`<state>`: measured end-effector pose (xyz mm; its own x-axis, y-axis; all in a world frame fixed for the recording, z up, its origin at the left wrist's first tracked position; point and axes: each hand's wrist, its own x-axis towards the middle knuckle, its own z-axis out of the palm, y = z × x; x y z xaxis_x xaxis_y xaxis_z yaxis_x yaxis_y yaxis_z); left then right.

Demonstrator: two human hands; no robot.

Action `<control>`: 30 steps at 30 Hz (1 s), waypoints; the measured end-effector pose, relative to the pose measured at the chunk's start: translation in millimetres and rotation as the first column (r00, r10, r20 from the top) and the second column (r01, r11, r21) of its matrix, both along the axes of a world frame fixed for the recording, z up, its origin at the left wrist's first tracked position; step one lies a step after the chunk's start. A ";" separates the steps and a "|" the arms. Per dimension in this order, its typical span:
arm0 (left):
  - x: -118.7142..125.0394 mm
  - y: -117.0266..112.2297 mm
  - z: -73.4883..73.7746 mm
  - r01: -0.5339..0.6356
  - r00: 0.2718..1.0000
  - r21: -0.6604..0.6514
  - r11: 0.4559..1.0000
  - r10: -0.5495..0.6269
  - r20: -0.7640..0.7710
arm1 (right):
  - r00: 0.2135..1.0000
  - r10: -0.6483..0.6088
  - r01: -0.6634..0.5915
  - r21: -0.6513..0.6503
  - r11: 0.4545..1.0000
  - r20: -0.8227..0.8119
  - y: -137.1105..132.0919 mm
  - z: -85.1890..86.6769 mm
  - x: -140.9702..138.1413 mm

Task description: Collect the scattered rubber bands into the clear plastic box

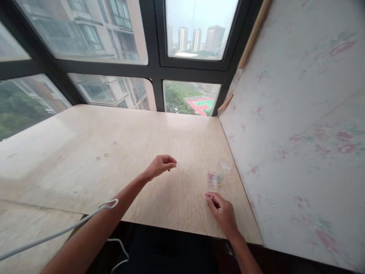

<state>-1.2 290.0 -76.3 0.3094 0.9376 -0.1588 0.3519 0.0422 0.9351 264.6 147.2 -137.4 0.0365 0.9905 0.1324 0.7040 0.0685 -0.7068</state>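
My left hand [162, 166] is over the middle of the wooden tabletop, thumb and fingers pinched on a thin, pale yellowish ring [178, 166]. Near the right side, my right hand [223, 211] is closed, its thumb and forefinger tips together; whatever they hold, if anything, is too small to tell. Just beyond it sits a small clear compartment box [214, 185] with pink or red, green and yellow rings in separate sections. Its clear lid [226, 166] appears raised at the back. Three reddish rings lie apart on the left: one ring [114, 142], another ring [106, 155] and a third ring [98, 158].
A flowered wall [273, 125] bounds the tabletop [159, 133] on the right, and dark-framed windows [192, 70] stand along the back. A white cable [62, 231] runs across my left forearm. The table's front edge is close to my body.
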 end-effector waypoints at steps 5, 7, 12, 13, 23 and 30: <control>81.5 -14.6 -11.0 0.178 0.983 0.092 0.980 -0.181 0.025 | 0.997 -0.002 0.001 -0.016 1.000 -0.075 -0.3 4.1 0.8; 105.9 -17.9 -16.0 0.223 0.975 0.177 0.959 -0.223 -0.022 | 0.995 -0.007 0.004 -0.021 1.000 -0.099 -0.3 5.2 1.3; 137.3 -20.4 -24.7 0.313 0.950 0.307 0.899 -0.294 -0.110 | 0.987 -0.011 0.006 -0.026 1.000 -0.159 1.0 4.7 2.2; 138.9 -20.7 -25.0 0.321 0.947 0.318 0.892 -0.294 -0.129 | 0.986 -0.012 0.009 -0.019 1.000 -0.168 1.2 4.4 2.2; 99.5 -29.3 -27.4 0.069 0.992 0.219 0.973 -0.044 -0.120 | 0.984 -0.010 0.013 0.017 1.000 -0.175 0.0 4.0 3.4; 45.5 -41.1 -47.7 -0.110 0.981 0.276 0.955 0.149 -0.124 | 0.988 -0.010 0.010 -0.003 1.000 -0.155 -1.3 2.7 2.8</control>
